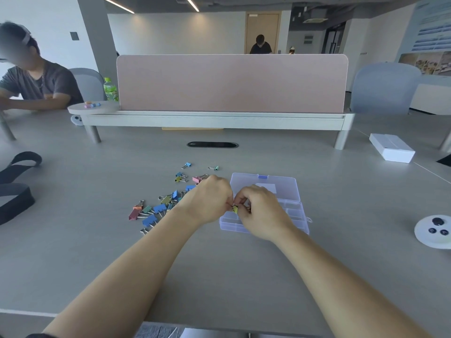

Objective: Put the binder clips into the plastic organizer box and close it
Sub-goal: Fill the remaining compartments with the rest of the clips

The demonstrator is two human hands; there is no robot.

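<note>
**Binder clips (158, 208) of many colours beside the clear plastic organizer box (295, 213)**

Blue, pink, green and yellow clips lie loose in a heap on the smooth grey table (219, 276). The heap is at nine o'clock from the box, and some clips lie alone at eleven o'clock. The box is in the middle of the table, and its see-through lid (285, 189) lies open and flat at twelve o'clock.

The left hand (210, 201) and the right hand (261, 213) meet over the left side of the box. The fingers of both hands are curled. Together they pinch one small yellow binder clip (235, 209) just above the little trays.

A long black slot (212, 144) is cut in the table at twelve o'clock. Behind it stands a wide pink desk wall (231, 84) on a white shelf. A green drink bottle (110, 90) stands at eleven o'clock. A flat white cardboard box (391, 147) lies at two o'clock. A round white dish (422, 237) with small black things in it sits at three o'clock. A black strap (14, 186) lies at nine o'clock.

The room is a big, bright office with white walls, long ceiling lights and a brown door (262, 28) far back. A grey chair (385, 89) stands at one o'clock. One person in a grey shirt (46, 81) sits at ten o'clock. Another person (260, 46) sits behind the pink wall.
</note>
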